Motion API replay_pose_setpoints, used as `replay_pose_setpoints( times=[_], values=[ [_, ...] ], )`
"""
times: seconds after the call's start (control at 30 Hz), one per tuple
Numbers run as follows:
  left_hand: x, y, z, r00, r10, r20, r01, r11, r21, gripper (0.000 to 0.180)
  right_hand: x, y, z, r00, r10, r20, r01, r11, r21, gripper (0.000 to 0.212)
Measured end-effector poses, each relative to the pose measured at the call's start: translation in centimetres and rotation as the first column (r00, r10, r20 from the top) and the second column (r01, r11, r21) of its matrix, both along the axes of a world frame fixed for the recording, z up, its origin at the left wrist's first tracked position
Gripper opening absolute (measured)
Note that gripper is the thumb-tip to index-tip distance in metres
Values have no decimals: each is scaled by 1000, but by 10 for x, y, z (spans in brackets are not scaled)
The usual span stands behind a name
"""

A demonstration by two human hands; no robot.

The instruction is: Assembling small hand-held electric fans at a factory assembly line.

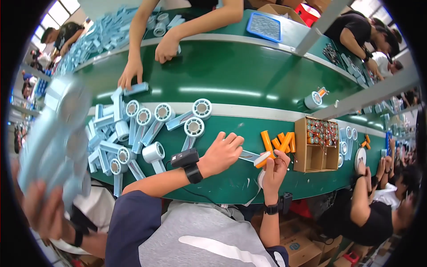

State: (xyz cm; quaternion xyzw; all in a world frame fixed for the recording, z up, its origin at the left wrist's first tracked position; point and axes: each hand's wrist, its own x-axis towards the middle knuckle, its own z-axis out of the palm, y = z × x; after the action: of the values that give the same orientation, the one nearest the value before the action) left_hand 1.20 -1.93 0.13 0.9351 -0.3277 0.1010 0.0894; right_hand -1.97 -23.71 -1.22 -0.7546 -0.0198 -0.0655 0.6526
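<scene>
Fingers of my right hand (pixel 274 172) pinch an orange-and-white cylinder (pixel 262 161) over the worktop (pixel 229 184), its long axis slanting from near left to far right. My left hand (pixel 222 153) curls at a pale strip (pixel 249 156), gripping it or not, I cannot tell. Loose orange cylinders (pixel 266 141) and a carton (pixel 300 151) hem the right; bare surface opens ahead to a pale rail (pixel 253 111), blue housings (pixel 153 152) at left.

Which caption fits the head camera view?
At a green workbench, the right hand holds an orange cylinder; pale blue, round-headed plastic parts lie to the left.
</scene>
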Motion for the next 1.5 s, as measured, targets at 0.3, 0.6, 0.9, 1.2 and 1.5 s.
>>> replay_pose_setpoints(
  times=[0.3, 0.6, 0.9, 1.2, 1.5],
  values=[
    [-9, 14, -8, 998, -52, -25, 36, 905, -424, 12, -9, -6, -36, 929, -113, 352, 127, 992, -17, 26],
    [-11, 6, -28, 974, -75, -214, -91, 734, -674, 14, 4, 2, 15, 785, 568, 246, -44, 449, -893, 22],
    [-21, 12, -28, 948, -97, -304, -111, 794, -598, 39, 27, 13, 30, 678, 725, 120, -142, 289, -947, 29],
    [-47, 13, -20, 981, -21, -194, -40, 951, -306, 49, -8, -25, 13, 838, 527, 140, -107, 411, -905, 34],
    [-127, 0, 61, 914, -187, -361, 39, 925, -379, 41, -54, -104, 60, 942, 278, 185, -174, 882, -438, 17]
  ],
)
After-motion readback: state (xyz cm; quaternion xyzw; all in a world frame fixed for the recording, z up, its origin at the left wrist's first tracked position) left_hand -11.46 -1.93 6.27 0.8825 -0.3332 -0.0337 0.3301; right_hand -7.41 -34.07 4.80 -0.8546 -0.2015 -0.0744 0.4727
